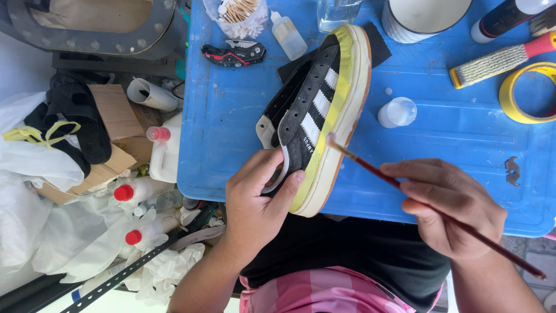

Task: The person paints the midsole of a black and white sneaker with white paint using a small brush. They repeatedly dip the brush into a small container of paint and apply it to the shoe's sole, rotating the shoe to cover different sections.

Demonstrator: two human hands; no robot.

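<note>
Both hands work at one shoe point(315, 110), a black sneaker with white stripes that lies on its side at the near edge of a blue table point(231, 116). Left hand point(255, 200) is closed around the shoe's heel, thumb pressed on the yellow tape point(339, 87) that runs along the upper just above the pale sole. Right hand point(449, 206) pinches one thin red-handled brush point(405, 188), whose tip touches the sole near the heel; the handle crosses out past the wrist. Beyond the shoe's toe stand one clear glass point(337, 11) and one white cup point(420, 17), with one small squeeze bottle point(288, 36) and one bag of cotton swabs point(238, 14) to the toe's left. One black-and-red folding knife point(234, 54) lies left of the shoe's toe, well apart from it. Right of the shoe sits one small clear cap point(397, 112), near the sole, and farther right one scrubbing brush point(501, 61) with a pink handle and one roll of yellow tape point(521, 93). Off the table, left of the shoe, three bottles with red caps point(136, 191) stand among white plastic sheets point(35, 191), cardboard point(113, 116) and a pair of black sandals point(81, 116). Nothing lies between the hands and the shoe.
</note>
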